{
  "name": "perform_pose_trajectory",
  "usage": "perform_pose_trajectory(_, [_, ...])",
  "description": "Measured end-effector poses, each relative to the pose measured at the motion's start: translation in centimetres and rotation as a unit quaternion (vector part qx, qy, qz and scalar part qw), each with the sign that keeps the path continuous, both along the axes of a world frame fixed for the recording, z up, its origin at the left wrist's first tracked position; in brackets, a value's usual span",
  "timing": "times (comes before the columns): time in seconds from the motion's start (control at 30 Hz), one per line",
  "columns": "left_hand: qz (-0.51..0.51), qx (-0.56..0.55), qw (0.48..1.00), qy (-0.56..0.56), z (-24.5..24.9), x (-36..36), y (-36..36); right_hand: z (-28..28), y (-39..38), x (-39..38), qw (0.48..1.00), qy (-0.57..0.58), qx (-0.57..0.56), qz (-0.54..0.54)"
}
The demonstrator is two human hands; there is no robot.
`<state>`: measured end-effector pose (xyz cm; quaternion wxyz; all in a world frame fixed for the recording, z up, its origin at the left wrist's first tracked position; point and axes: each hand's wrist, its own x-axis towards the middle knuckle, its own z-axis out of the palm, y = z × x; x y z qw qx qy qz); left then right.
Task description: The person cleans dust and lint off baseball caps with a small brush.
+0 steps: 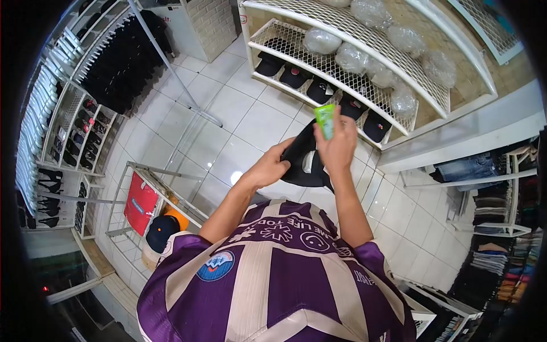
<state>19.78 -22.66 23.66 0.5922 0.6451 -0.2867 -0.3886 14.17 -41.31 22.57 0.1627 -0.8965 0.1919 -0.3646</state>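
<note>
A black cap is held out in front of the purple and beige shirt, with a white patch showing at its opening. My left hand grips the cap's left edge, thumb over the rim. In my right hand, above the cap's right side, is a small bright green packet held upright between the fingers. The lower part of that hand overlaps the cap; whether it touches the cap is hard to tell.
White mesh shelves ahead hold black caps and plastic-wrapped bundles. At left stand a metal-framed stand with a red panel and clothes racks. Folded clothes lie at right.
</note>
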Motion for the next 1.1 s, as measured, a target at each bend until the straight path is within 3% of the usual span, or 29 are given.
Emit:
perform_pose_trajectory(0.1, [0.040, -0.007, 0.999, -0.003, -0.1, -0.9, -0.3, 0.4, -0.1, -0.1, 0.994, -0.023, 0.103, 0.011])
perform_pose_trajectory(0.17, [0.047, -0.001, 0.999, -0.027, -0.9, -0.6, -0.4, -0.4, 2.2, -0.7, 0.970, -0.002, 0.206, 0.129])
perform_pose_trajectory(0.23, [0.030, 0.011, 0.999, -0.024, -0.7, -0.1, -0.2, -1.1, 2.2, -0.8, 0.973, -0.015, 0.186, 0.137])
perform_pose_trajectory(0.33, [0.032, -0.012, 0.999, -0.013, 0.0, -0.4, 0.0, -1.4, -1.4, 0.2, 0.996, 0.005, 0.068, -0.053])
perform_pose_trajectory(0.5, [0.032, 0.031, 0.999, -0.018, -0.8, -0.1, -0.1, -0.8, 2.6, -1.2, 0.975, 0.008, 0.192, 0.112])
perform_pose_trajectory(0.57, [0.032, 0.009, 0.999, -0.022, -1.3, -0.1, 0.5, -2.4, 1.5, -0.8, 0.976, 0.004, 0.188, 0.106])
perform_pose_trajectory(0.63, [0.036, -0.012, 0.999, -0.031, -2.0, 0.0, 0.9, -4.0, -2.5, -0.2, 0.998, 0.050, 0.003, -0.027])
perform_pose_trajectory(0.67, [0.103, -0.013, 0.994, -0.045, -2.5, -0.3, 1.0, -3.6, -3.3, -0.7, 0.984, -0.013, 0.179, 0.000])
perform_pose_trajectory(0.7, [0.169, -0.016, 0.984, -0.062, -2.8, 0.0, 1.0, -2.7, -4.1, -0.8, 0.934, -0.078, 0.346, 0.030])
perform_pose_trajectory(0.73, [0.171, -0.016, 0.983, -0.066, -3.2, 0.7, 1.1, -1.8, -5.0, -1.1, 0.934, -0.082, 0.346, 0.033])
perform_pose_trajectory(0.8, [0.185, -0.063, 0.977, 0.088, -4.0, 1.7, 1.9, -1.0, -6.3, -2.7, 0.839, -0.122, 0.516, 0.121])
perform_pose_trajectory(0.83, [0.183, -0.062, 0.977, 0.088, -3.8, 1.8, 2.2, -1.1, -7.0, -3.4, 0.839, -0.123, 0.517, 0.119])
perform_pose_trajectory(0.9, [0.232, -0.200, 0.907, 0.289, -3.2, 2.2, 2.7, -0.9, -7.5, -4.7, 0.740, -0.170, 0.615, 0.213])
perform_pose_trajectory(0.93, [0.240, -0.214, 0.900, 0.294, -3.5, 2.7, 3.0, -0.8, -7.2, -5.3, 0.708, -0.207, 0.643, 0.208])
perform_pose_trajectory(1.03, [0.277, -0.215, 0.893, 0.283, -4.2, 3.5, 3.2, -0.4, -6.7, -6.1, 0.660, -0.206, 0.679, 0.249])
perform_pose_trajectory(1.1, [0.272, -0.205, 0.898, 0.280, -4.5, 3.6, 3.1, -1.3, -6.7, -6.0, 0.691, -0.189, 0.655, 0.241])
